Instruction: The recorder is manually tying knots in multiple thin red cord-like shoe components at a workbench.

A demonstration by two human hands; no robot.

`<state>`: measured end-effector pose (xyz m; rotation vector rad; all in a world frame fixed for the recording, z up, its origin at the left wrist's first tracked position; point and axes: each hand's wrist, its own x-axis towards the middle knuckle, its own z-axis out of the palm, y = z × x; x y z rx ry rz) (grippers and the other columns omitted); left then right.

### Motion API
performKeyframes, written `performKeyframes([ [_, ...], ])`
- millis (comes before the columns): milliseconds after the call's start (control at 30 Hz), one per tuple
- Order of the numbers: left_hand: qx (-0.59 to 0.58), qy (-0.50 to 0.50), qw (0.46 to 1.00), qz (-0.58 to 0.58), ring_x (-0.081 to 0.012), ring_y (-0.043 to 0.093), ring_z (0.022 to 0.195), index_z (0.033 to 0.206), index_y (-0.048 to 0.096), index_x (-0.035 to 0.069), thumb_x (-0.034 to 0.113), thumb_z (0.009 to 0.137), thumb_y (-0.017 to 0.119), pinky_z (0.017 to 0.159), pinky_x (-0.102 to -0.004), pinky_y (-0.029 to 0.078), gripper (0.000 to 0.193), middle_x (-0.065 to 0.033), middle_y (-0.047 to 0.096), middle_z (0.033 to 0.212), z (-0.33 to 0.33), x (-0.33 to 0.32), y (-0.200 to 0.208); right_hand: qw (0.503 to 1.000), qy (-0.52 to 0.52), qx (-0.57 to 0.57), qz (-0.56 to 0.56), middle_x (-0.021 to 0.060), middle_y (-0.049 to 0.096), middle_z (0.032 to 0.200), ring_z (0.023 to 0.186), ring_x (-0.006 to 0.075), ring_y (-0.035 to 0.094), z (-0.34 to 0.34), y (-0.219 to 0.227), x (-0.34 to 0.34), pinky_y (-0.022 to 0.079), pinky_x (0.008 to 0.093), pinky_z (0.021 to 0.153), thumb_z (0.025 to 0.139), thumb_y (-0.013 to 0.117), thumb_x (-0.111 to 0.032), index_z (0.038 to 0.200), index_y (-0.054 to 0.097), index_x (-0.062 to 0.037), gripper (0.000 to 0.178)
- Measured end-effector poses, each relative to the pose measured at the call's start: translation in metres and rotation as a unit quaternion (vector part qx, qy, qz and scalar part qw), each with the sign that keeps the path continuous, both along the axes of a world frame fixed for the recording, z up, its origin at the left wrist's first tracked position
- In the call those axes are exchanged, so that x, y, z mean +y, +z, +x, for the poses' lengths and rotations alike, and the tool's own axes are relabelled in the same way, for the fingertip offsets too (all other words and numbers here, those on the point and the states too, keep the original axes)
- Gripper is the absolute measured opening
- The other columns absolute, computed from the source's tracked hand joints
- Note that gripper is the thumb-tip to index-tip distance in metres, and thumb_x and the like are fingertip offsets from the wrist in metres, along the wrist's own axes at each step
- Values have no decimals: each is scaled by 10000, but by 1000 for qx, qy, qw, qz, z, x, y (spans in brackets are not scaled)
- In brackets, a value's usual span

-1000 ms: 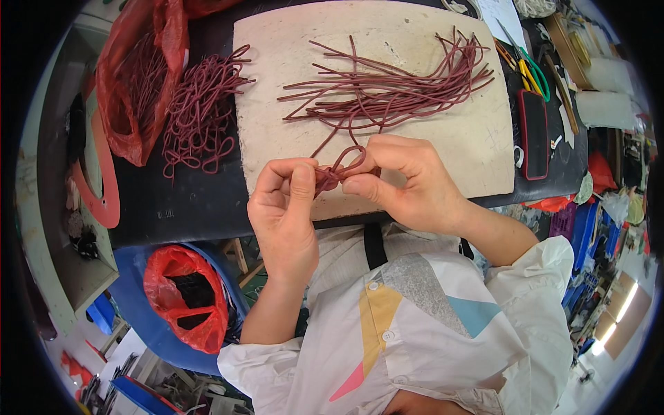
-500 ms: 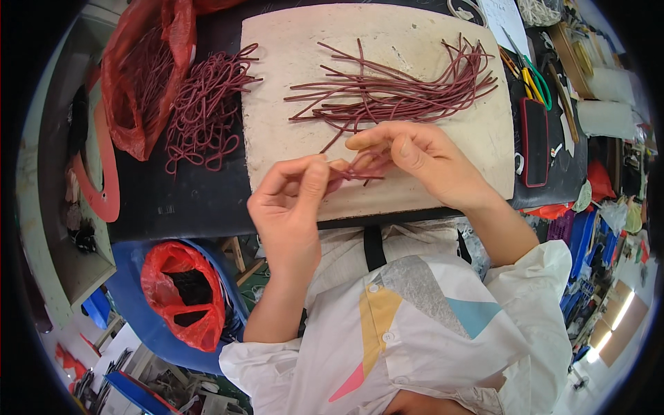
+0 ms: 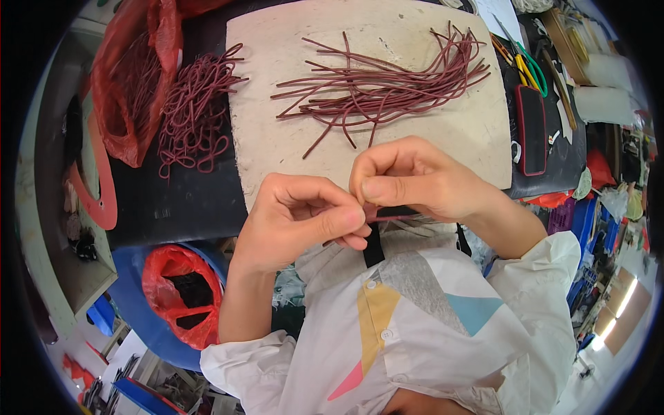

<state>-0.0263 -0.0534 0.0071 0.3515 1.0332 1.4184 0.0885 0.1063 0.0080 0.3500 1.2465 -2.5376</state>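
My left hand [image 3: 294, 221] and my right hand [image 3: 408, 176] meet at the near edge of a pale work board [image 3: 277, 145], fingertips pinched together on one dark red cord [image 3: 398, 217]. Only a short end of that cord shows, sticking out to the right under my right hand. Farther back on the board lies a loose bundle of straight dark red cords [image 3: 387, 86]. A heap of looped dark red cords [image 3: 194, 114] rests on the black table to the left of the board.
A red plastic bag [image 3: 131, 76] sits at the far left of the table. A black case with red trim [image 3: 531, 128] and scissors with coloured handles [image 3: 526, 66] lie right of the board. A blue bin with a red liner [image 3: 176, 294] stands below.
Both hands have drawn back toward my body, off the board to its near edge. The looped cord seen between them earlier is now mostly hidden inside the pinched fingers.
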Motion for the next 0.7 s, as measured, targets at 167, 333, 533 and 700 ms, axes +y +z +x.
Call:
performKeyframes([
  [167, -30, -16, 997, 68, -179, 624, 647, 843, 605, -77, 6, 788, 604, 612, -255, 532, 99, -162, 627, 761, 1, -1, -10, 988, 9, 14, -152, 14, 514, 742, 709, 91, 481, 2, -11, -7, 383, 228, 633, 866, 532, -253, 815, 525, -8, 250],
  [333, -15, 25, 997, 66, -178, 625, 675, 898, 598, -72, 7, 790, 600, 636, -260, 525, 134, -159, 628, 804, 3, -6, -17, 995, -49, 30, -81, 29, 521, 766, 699, 103, 486, 2, -8, -11, 399, 240, 649, 875, 519, -198, 822, 519, 1, 206],
  [533, 1, 129, 992, -11, -174, 619, 693, 997, 565, -62, 57, 791, 606, 617, -258, 515, 242, -155, 623, 825, 12, -7, -18, 829, -242, 228, 450, 48, 553, 742, 667, 103, 509, 4, -19, -9, 429, 230, 622, 852, 532, -93, 808, 537, 16, 118],
  [700, -33, 153, 987, -29, -207, 638, 689, 982, 570, -60, 72, 824, 561, 613, -272, 523, 206, -163, 630, 826, 19, -5, -7, 914, -233, 116, 312, 39, 538, 735, 680, 79, 492, 8, -14, -13, 429, 219, 602, 847, 528, -83, 815, 539, 20, 108],
])
